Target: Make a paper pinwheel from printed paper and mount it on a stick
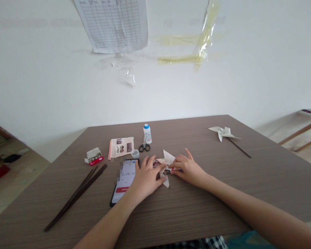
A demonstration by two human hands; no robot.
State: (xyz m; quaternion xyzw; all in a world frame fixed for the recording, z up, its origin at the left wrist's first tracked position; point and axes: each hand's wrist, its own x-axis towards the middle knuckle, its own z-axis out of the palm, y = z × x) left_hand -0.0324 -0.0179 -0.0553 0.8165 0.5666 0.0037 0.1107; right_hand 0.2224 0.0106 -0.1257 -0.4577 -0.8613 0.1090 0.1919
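A printed paper pinwheel (169,157) lies on the table between my two hands, its pointed blades sticking out at top and bottom. My left hand (148,177) is closed on its left side, thumb and fingers pressing the folded paper near the centre. From the right, my right hand (187,168) pinches the paper close to the middle, with one finger raised. Fingers cover most of the pinwheel's centre, so what lies there is hidden. Under the left wrist, partly covered, is a phone (124,180) showing a running timer.
Dark thin sticks (76,197) lie at left, near a small red-and-white box (94,156). Printed paper sheets (121,147), a small clear cup (135,154), black-handled scissors (144,147) and a blue-capped glue bottle (147,134) stand behind. A white pinwheel on a stick (224,133) lies at right.
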